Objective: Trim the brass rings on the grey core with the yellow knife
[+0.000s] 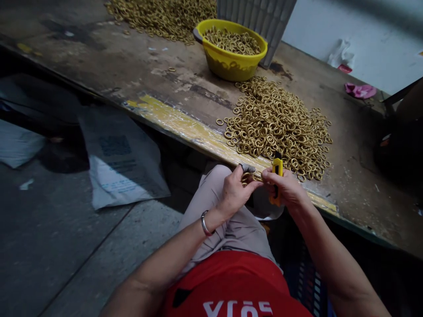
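Note:
Close to the table's front edge, my left hand (pixel 235 189) is closed around a few gold rings (pixel 246 178), with a grey wrap on one fingertip. My right hand (pixel 287 187) grips a yellow utility knife (pixel 276 181), its black end pointing toward the table. The thumb and finger of that hand also meet a ring (pixel 257 176) beside the left hand. Just beyond both hands a large pile of gold rings (pixel 277 123) is spread over the worn wooden table (pixel 185 94). Whether the knife's blade is out cannot be made out.
A yellow basin (pixel 231 64) full of rings stands behind the pile, against a grey ribbed crate (pixel 256 17). Another ring heap (pixel 165 17) lies at the back left. A pink cloth (pixel 360 90) is at the right. Beneath the table edge sits a white sack (pixel 122 163).

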A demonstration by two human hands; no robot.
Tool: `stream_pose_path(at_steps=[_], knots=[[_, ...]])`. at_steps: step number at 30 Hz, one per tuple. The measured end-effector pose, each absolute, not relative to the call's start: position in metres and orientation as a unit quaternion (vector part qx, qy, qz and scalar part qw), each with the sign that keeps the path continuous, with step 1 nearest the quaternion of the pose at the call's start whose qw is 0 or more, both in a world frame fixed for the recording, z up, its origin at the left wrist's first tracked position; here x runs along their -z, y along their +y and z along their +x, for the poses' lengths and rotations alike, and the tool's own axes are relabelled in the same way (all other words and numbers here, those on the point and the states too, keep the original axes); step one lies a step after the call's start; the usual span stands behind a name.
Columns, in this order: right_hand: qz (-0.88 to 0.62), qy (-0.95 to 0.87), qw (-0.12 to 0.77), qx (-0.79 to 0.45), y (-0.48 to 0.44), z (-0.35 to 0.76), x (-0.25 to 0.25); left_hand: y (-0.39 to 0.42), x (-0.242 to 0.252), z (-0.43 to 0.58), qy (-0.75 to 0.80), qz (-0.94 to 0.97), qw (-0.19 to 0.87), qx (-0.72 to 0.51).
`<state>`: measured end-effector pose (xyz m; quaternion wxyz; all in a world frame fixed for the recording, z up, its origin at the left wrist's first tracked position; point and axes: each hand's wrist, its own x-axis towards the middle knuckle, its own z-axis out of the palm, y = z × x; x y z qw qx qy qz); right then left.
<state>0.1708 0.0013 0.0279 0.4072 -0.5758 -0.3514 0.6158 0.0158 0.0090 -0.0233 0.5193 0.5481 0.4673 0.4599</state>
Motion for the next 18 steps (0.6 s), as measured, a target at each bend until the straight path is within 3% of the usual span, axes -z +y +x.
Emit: stream_pose_path(at_steps=[6,10,14,18], knots=[[-0.584,-0.358,0.397,-0.610,0.002,0.165,-0.033,0.015,0.022,0.011,0.402,0.479,0.637,-0.452],[-0.647,-0.493,0.366,-0.452,0.002,0.165,-0.042,0.018,0.025,0.005,0.385,0.398,0.714,-0.429],[-0.665,-0.584,0.338,-0.322,0.006,0.167,-0.051,0.011,0.026,0.001,0.438,0.488,0.580,-0.484],[-0.657,-0.515,0.307,-0.458,0.012,0.164,-0.057,0.005,0.026,0.002,0.409,0.642,0.387,-0.520]])
